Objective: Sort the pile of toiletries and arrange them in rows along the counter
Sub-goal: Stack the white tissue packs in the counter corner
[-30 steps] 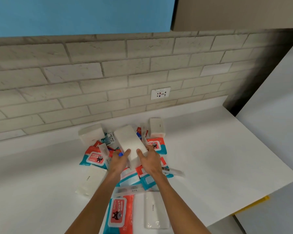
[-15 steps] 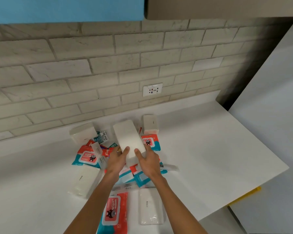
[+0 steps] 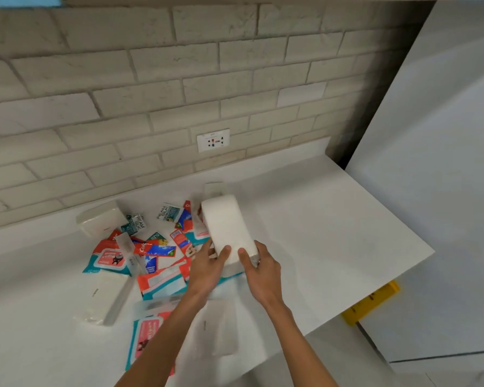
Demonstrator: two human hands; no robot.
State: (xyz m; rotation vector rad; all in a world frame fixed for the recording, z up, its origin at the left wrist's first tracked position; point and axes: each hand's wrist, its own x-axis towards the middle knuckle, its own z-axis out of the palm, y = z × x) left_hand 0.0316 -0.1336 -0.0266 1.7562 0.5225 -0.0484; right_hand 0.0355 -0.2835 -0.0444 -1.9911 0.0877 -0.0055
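Head view of a white counter (image 3: 333, 224) backed by a pale brick wall (image 3: 151, 93) with a socket (image 3: 213, 140). Both hands held one white tissue pack (image 3: 228, 227) by its near end, over the right edge of the pile. The left hand (image 3: 207, 270) gripped it with the thumb on the top face and the fingers round the left side. The right hand (image 3: 261, 270) gripped the near right corner, thumb likewise on top. The pack was tilted, its far end pointing toward the wall.

The rest of the toiletries lay unsorted on the counter to the left of and beneath the hands:
- A red-and-teal wipes pack (image 3: 106, 258) lay at the left.
- A red toothpaste tube (image 3: 154, 249) lay just beside it.
- Small sachets (image 3: 169, 212) lay nearer the wall.
- A second tissue pack (image 3: 101, 217) lay at the back left.
- A third tissue pack (image 3: 105, 297) lay at the front left.
- Another wipes pack (image 3: 146, 333) lay partly under the left forearm.

A yellow object (image 3: 369, 301) showed below the counter's right edge; what it was could not be told.
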